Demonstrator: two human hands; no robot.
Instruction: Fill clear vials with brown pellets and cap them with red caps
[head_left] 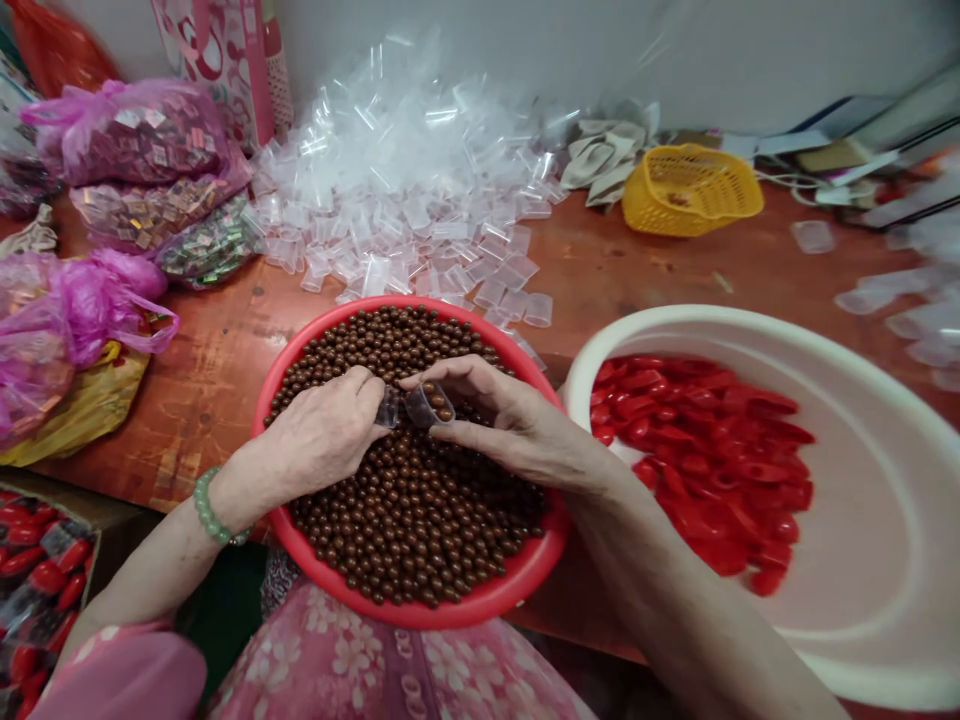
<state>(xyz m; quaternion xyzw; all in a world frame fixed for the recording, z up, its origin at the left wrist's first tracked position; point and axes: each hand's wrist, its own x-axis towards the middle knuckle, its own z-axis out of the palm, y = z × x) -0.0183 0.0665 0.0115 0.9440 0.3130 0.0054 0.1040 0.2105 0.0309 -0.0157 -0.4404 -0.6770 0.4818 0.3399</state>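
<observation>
A red basin full of small round brown balls sits in front of me. Above the balls, my right hand pinches a short clear plastic tube between thumb and fingers. A few brown balls show inside its open end. My left hand is closed on another clear plastic tube, largely covered by the fingers. The two tubes are close together, end to end. A green bead bracelet circles my left wrist.
Behind the basin lies a big heap of clear tubes. At right, a cream tub holds red plastic pieces. A yellow basket stands farther back. Filled purple bags crowd the left; below them is a box of red-ended pieces.
</observation>
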